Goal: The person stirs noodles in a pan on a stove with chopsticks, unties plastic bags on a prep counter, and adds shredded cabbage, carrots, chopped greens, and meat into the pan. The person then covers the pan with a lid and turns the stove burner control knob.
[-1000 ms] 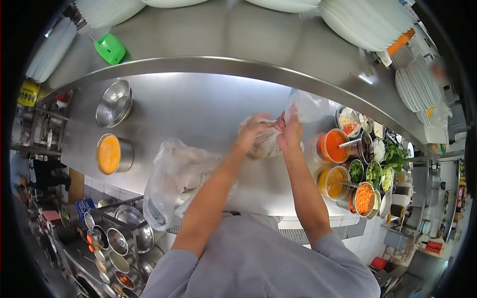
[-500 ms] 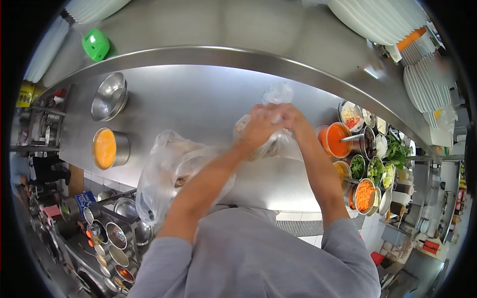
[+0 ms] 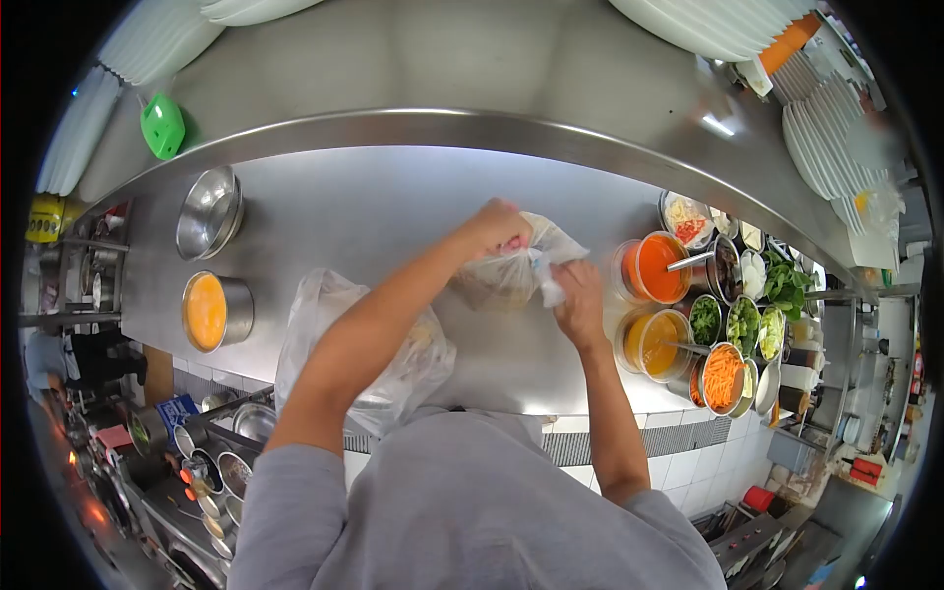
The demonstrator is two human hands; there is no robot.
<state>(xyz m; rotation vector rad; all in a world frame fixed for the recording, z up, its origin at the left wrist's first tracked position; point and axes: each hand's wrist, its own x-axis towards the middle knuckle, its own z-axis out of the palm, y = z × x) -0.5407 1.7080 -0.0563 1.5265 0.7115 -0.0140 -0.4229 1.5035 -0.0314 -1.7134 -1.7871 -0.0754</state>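
Our left hand point(image 3: 499, 226) pinched the bag point(image 3: 492, 287) by its neck, best hold; right hand point(image 3: 578, 287) pinched film, 4 o'clock. Looked limp, slippery.

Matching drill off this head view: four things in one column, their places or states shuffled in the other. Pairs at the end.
1. Left hand
2. Green plastic object
3. Shredded carrots
4. Pot of orange liquid

a. On the raised shelf
b. At the right end of the counter
c. Beside the steel bowl, on the person's side of it
d. Closed on the gathered plastic of the smaller clear bag

Pairs: 1-d, 2-a, 3-b, 4-c
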